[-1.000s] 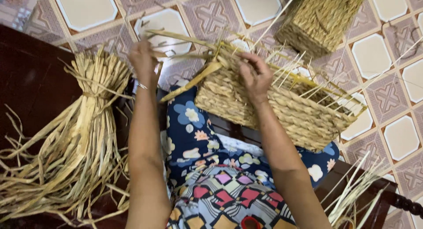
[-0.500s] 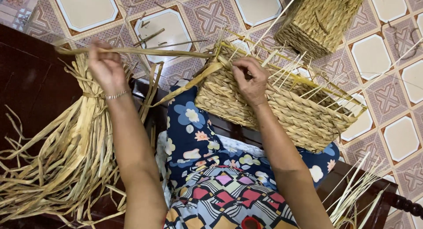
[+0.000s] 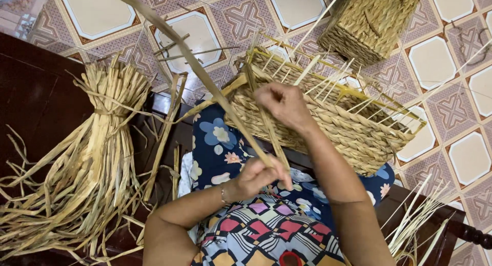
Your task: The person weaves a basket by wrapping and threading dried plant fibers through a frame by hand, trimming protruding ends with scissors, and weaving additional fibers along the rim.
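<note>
A half-woven straw basket (image 3: 353, 128) with upright stakes rests on my lap. My right hand (image 3: 284, 104) presses on its near rim, fingers pinching the weave. Close to my chest, my left hand (image 3: 259, 176) is shut on a long flat straw strand (image 3: 195, 66). The strand runs from that hand up and to the left, out past the top of the view. A second strand (image 3: 269, 128) slants from the basket rim down to my left hand.
A tied bundle of dried straw (image 3: 97, 158) lies on the dark wooden bench (image 3: 36, 102) at left. A finished woven basket (image 3: 374, 20) stands on the patterned tile floor (image 3: 446, 66) at the back. Loose thin stakes (image 3: 415, 220) lie at lower right.
My left hand has swung from out at the left by the bundle down to my chest, pulling the strand taut. My right hand stays on the basket rim. The view has shifted slightly.
</note>
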